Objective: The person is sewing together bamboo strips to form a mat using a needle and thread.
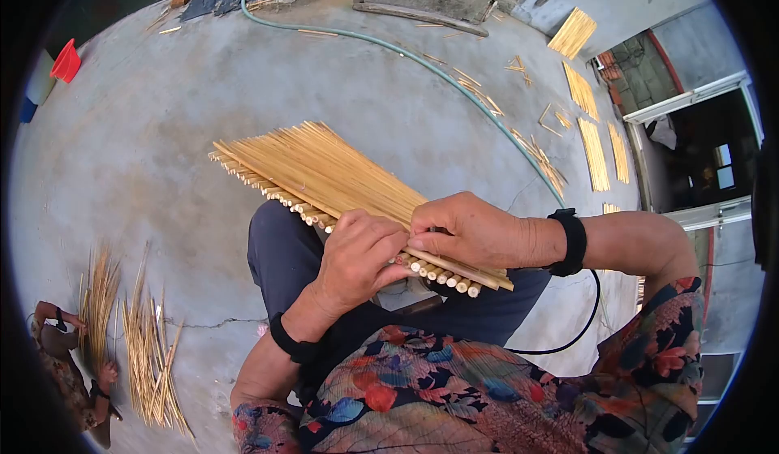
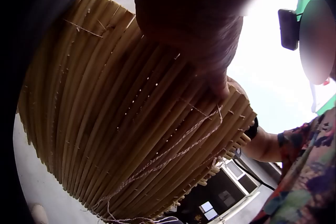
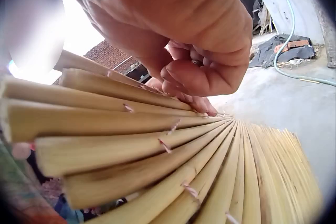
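A mat of straw-coloured reed stalks [image 1: 324, 170] lies slanting across the person's lap, its cut ends along the near side. The left hand [image 1: 353, 255] grips the mat's near edge, fingers over the top and thumb by the cut ends. Close beside it, the right hand [image 1: 479, 231] pinches at the edge stalks with curled fingers, fingertips almost meeting the left hand's. Exactly what lies inside that pinch is hidden. Short pink-white stitches of twine [image 3: 165, 145] cross the stalks in the right wrist view. Under the mat, loose twine [image 2: 173, 153] hangs in a long loop.
Loose reed stalks [image 1: 150, 357] lie on the concrete floor at lower left, near another person [image 1: 69, 365]. A green hose [image 1: 381, 44] curves across the floor. Several finished-looking reed panels [image 1: 594, 154] stand or lie along the right wall. A red bucket [image 1: 66, 63] is at far left.
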Action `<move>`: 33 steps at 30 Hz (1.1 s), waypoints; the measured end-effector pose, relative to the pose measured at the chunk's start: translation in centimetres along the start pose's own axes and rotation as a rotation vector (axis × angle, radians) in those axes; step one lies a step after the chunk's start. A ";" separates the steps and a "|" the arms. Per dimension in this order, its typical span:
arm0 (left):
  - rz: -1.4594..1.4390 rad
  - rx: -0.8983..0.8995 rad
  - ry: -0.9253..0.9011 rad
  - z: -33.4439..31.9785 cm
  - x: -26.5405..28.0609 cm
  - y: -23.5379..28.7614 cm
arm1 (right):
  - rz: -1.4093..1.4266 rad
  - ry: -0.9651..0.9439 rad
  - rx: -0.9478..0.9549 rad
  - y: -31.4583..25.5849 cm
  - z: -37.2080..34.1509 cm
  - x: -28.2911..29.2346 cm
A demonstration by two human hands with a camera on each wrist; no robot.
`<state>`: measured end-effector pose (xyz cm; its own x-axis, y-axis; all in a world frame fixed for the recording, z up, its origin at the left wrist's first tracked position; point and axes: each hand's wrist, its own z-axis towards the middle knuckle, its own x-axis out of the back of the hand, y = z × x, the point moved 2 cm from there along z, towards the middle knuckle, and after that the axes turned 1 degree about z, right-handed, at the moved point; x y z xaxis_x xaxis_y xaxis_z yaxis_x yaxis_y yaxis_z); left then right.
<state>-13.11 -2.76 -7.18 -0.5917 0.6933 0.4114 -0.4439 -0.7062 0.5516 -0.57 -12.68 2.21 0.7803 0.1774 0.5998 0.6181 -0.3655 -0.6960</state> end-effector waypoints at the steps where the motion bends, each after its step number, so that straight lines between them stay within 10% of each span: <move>1: -0.015 0.018 0.003 0.1 0.0 -0.2 | 0.006 -0.015 -0.017 0.0 0.1 0.0; 10: -0.043 -0.025 -0.080 0.9 0.3 0.0 | 0.291 0.231 -0.054 -1.3 3.1 5.5; 12: -0.073 -0.059 -0.195 -0.3 0.3 0.2 | 0.399 0.505 0.186 -2.5 5.5 10.9; 21: -0.059 0.028 -0.208 0.7 2.6 -1.0 | 1.112 0.379 0.270 -1.0 1.1 15.2; 23: -0.096 0.060 -0.142 0.6 4.1 -1.6 | 0.829 0.559 0.374 2.2 -1.6 22.4; 26: -0.084 0.098 -0.128 0.2 5.1 -1.4 | 0.511 1.556 0.400 12.7 -14.3 34.3; 28: -0.096 0.127 -0.156 -0.3 5.2 -1.8 | 0.332 1.886 0.270 20.2 -22.9 37.9; 33: -0.086 0.104 -0.219 0.0 3.7 -1.2 | 0.382 1.048 -0.037 13.0 -10.6 17.6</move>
<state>-14.74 0.64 -6.39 -0.3901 0.7729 0.5004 -0.4084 -0.6323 0.6584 20.18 -23.98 7.85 0.4414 -0.8045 0.3975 0.3382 -0.2611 -0.9041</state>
